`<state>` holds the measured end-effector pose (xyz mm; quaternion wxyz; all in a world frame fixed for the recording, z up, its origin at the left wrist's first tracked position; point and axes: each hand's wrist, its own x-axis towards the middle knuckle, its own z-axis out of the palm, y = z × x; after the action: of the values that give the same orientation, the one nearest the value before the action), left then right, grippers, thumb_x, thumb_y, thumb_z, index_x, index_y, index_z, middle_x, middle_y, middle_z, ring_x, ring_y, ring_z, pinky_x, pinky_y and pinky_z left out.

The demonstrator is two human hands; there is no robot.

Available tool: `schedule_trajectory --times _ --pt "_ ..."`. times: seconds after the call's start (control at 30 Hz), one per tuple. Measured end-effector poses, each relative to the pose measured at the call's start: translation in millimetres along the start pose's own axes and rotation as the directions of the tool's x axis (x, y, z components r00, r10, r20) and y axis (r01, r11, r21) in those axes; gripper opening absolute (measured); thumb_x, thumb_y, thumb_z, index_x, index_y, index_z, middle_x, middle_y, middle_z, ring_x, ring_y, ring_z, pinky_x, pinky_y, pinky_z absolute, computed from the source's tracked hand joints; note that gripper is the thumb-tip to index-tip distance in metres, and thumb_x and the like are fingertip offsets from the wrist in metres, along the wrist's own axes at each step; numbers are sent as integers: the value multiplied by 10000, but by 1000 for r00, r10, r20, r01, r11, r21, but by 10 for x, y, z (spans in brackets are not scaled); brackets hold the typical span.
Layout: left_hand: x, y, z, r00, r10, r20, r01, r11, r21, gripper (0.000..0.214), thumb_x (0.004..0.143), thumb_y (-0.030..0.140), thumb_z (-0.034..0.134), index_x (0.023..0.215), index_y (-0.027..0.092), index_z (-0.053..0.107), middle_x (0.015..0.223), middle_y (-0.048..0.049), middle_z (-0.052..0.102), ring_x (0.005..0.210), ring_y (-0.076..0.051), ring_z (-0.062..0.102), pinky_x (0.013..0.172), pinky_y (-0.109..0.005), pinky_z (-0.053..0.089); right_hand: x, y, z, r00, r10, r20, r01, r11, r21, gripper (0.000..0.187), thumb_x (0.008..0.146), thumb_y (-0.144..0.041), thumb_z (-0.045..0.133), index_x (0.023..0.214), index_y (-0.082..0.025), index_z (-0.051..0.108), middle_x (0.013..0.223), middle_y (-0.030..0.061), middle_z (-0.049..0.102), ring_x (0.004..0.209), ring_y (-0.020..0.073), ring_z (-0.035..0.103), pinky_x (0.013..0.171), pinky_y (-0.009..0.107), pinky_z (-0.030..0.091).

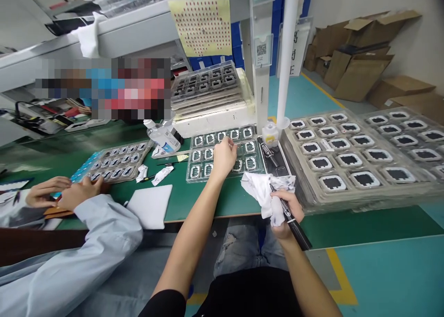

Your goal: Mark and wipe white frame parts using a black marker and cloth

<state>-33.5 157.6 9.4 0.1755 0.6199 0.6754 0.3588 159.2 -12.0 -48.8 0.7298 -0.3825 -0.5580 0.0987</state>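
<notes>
My left hand reaches over a clear plastic tray of small dark-green parts with whitish rims. Its fingers are pinched together above the tray's middle, and whatever may be between them is hidden. In my right hand are a black marker pen and a crumpled white cloth with dark smudges. The marker slants with its thick end toward me. Beyond the cloth, a box holds another black marker.
Stacked trays of white-rimmed black parts stand at the right, beside a small white bottle. More stacked trays are behind. A clear bottle and white pad lie left, near a co-worker's hands.
</notes>
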Motion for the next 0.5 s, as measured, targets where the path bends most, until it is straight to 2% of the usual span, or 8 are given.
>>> schedule_trajectory --times 0.1,0.2,0.33,0.43,0.5 --pt "36 -44 10 999 -41 35 44 995 -94 37 1089 208 604 1112 237 611 836 -21 817 648 -213 787 700 -317 580 -4 4 -1 1000 -2 -3 2 1000 -10 132 1030 -254 639 1030 -262 770 835 8 778 750 214 789 684 333 643" --pt "29 -89 -19 998 -63 31 66 990 -126 32 1087 217 610 1117 226 613 788 -16 806 596 -210 768 663 -315 578 4 -2 -1 1000 -9 -5 9 1000 -15 126 1025 -243 642 1022 -255 767 819 3 775 721 206 783 669 325 639" --pt "-13 -116 -65 999 -21 -29 19 996 -84 68 1041 192 654 990 237 658 721 -22 749 664 -250 772 805 -377 607 9 0 -2 1000 -18 -5 18 1000 -23 123 1018 -248 656 1010 -250 778 810 9 786 721 220 792 673 338 650" --pt "-47 -33 -105 995 45 -94 -50 998 -50 179 970 150 692 819 237 649 879 -100 774 854 -296 798 934 -434 601 7 6 -5 1000 -22 -10 22 999 -28 133 1021 -261 654 1003 -256 786 813 8 790 750 227 808 700 343 666" --pt "-134 93 -167 986 100 -135 -108 993 -53 170 954 158 698 802 227 672 979 -136 779 946 -312 791 988 -467 596 9 -1 -12 1000 -16 -13 16 999 -34 130 1020 -263 663 1002 -256 791 825 9 801 763 230 818 715 346 676"
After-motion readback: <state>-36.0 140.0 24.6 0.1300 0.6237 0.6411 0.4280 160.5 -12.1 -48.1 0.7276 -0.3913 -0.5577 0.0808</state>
